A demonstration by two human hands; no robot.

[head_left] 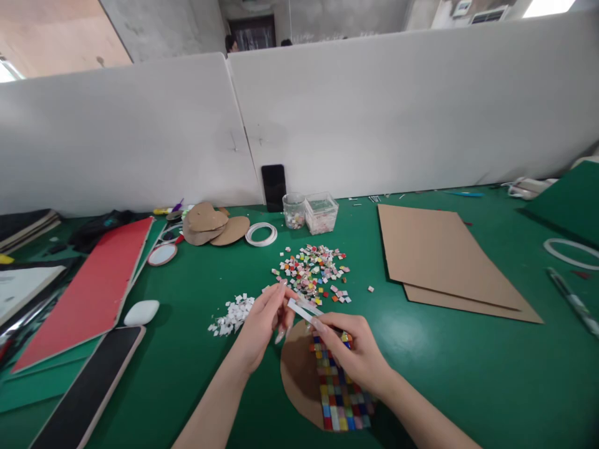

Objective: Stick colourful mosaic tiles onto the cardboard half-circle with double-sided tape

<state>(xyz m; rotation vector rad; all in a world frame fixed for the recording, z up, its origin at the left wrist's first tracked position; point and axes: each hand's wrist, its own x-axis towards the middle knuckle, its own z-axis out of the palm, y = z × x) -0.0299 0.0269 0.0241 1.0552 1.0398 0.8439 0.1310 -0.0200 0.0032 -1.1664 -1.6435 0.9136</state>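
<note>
My right hand (349, 346) pinches a narrow white strip (301, 310) between thumb and fingers; a paler, see-through length runs beside it. At the strip's far end is my left hand (269, 315), thumb and forefinger pressed together; what lies between them is too small to make out. Below the hands lies a round brown cardboard disc (299, 374). Rows of colourful mosaic tiles (339, 399) cover its right part, partly hidden under my right hand. Loose mosaic tiles (313, 265) are heaped just beyond my hands, and white scraps (233, 316) form a pile left of my left hand.
A clear cup (294, 211) and a clear square box (321, 213) stand near a phone (274, 187) leaning on the partition. Cardboard sheets (435, 249) lie right. Cardboard rounds (203, 224), a white ring (261, 234), a red board (93, 293) and a white case (141, 312) are left.
</note>
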